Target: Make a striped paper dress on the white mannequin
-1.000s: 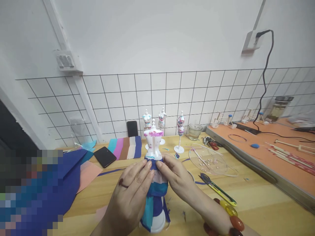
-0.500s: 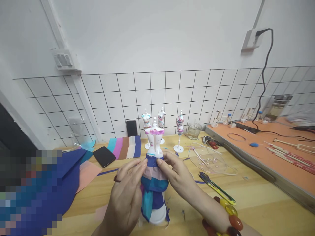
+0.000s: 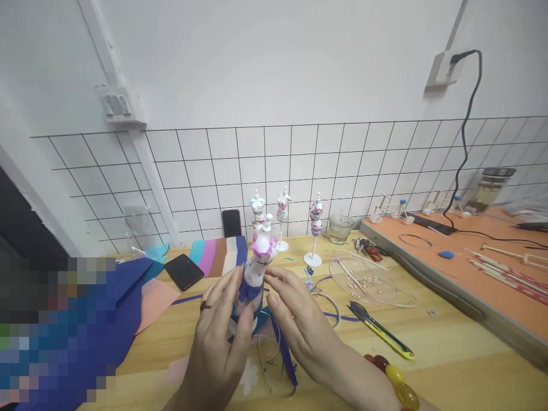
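Observation:
A small white dress-form mannequin (image 3: 257, 273) with pink at the neckline tilts in front of me, its top leaning right. Blue, pale pink and teal fabric wraps its waist and skirt. My left hand (image 3: 216, 337) is closed around the skirt, thumb in front and fingers along the left side. On the other side my right hand (image 3: 303, 325) has its thumb and fingers apart, fingertips beside the waist; whether they touch it I cannot tell. Below the mannequin, a dark blue fabric strip (image 3: 283, 354) and thin white loops lie on the wooden table (image 3: 342, 379).
Three decorated mannequins, one a small dress form (image 3: 316, 220), stand behind, near a glass bowl (image 3: 341, 229). Thread snips (image 3: 381, 331) and a clear round dish (image 3: 363, 279) with small beads lie right. Left are a black phone (image 3: 184, 272), striped fabric (image 3: 218, 255) and coloured sheets (image 3: 156, 302).
The mannequin has gone from upright to tilted and turned, its base shifting left. My right hand's fingers have come off the waistband and spread. My left hand now wraps the skirt.

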Available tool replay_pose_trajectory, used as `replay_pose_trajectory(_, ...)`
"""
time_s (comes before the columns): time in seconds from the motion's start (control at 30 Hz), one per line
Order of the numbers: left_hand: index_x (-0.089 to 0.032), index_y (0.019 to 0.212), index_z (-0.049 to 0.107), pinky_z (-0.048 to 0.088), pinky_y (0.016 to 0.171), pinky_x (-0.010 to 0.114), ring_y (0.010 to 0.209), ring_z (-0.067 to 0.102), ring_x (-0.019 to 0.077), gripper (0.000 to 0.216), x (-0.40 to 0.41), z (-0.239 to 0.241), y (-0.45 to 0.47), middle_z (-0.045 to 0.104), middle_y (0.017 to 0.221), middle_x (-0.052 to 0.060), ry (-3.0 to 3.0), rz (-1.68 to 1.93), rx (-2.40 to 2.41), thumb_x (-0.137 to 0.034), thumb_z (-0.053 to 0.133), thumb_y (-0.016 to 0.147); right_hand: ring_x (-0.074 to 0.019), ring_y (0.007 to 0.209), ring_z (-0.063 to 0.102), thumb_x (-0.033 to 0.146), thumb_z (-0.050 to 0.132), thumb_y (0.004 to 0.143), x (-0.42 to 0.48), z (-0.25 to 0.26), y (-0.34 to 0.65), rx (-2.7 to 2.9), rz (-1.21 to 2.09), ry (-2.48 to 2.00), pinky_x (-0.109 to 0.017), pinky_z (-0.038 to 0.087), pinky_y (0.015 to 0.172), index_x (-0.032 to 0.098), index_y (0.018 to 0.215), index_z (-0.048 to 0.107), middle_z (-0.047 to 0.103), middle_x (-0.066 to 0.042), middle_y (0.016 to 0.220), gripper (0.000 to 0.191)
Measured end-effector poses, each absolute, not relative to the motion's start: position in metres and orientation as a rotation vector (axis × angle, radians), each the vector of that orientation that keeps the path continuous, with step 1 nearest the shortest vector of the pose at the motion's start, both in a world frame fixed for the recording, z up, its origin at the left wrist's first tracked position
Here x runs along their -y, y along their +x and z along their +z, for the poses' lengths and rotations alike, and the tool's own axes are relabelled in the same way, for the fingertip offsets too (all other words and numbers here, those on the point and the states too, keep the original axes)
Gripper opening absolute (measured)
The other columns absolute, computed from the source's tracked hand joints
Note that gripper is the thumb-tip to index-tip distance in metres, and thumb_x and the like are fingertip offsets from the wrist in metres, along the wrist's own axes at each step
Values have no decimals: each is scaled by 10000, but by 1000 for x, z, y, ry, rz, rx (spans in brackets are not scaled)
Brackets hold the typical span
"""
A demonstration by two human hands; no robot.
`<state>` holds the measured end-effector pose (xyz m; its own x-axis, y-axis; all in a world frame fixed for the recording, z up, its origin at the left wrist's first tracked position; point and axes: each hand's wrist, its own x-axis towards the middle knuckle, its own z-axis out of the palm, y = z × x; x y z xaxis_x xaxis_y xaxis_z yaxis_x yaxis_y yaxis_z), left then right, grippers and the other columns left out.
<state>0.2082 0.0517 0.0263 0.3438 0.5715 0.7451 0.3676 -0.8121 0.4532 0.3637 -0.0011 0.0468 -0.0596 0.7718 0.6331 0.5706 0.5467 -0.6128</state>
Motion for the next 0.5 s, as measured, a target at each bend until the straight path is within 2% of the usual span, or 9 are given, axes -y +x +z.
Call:
replay_pose_trajectory(0.1, -287, 1336, 399, 458, 973, 402, 1232, 484, 245, 468, -48, 32, 212, 526, 1350, 71, 1874, 1405, -935, -299, 501, 880, -190, 1202, 400, 178, 373, 956, 3, 44, 361, 1823, 163, -1159, -345, 349, 1028, 160, 1274, 471, 463, -112, 1279, 333)
replay_pose_trajectory(0.2, -282, 1298, 431, 529, 876, 314, 1148, 566, 233, 573, -48, 40, 219, 576, 1301, 66, 1464, 1391, -936, -328, 651, 771, -214, 1199, 395, 166, 371, 950, 2, 40, 359, 1885, 117, -1179, -369, 367, 1014, 110, 1264, 479, 454, -148, 1276, 336)
replay_pose_trajectory(0.33, -272, 1224, 514, 527, 851, 260, 1128, 578, 225, 608, -51, 46, 222, 626, 1232, 44, 1341, 1411, -987, -293, 750, 663, -227, 1180, 410, 157, 384, 939, 3, 41, 354, 1944, 153, -1180, -379, 388, 995, 117, 1220, 508, 466, -148, 1258, 310)
replay_pose_trajectory(0.4, -259, 1187, 553, 525, 848, 270, 1124, 574, 236, 559, -54, 48, 219, 636, 1212, 42, 1370, 1379, -1040, -316, 749, 666, -226, 1177, 416, 159, 396, 934, 5, 44, 352, 1969, 197, -1158, -375, 381, 1003, 135, 1219, 510, 483, -139, 1244, 307)
replay_pose_trajectory(0.5, -225, 1057, 644, 535, 810, 272, 999, 636, 235, 444, -59, 52, 210, 703, 1076, 33, 1396, 1346, -1115, -341, 764, 646, -213, 1198, 416, 166, 403, 939, 6, 46, 353, 1946, 295, -1087, -370, 371, 1020, 181, 1255, 494, 488, -119, 1264, 328)
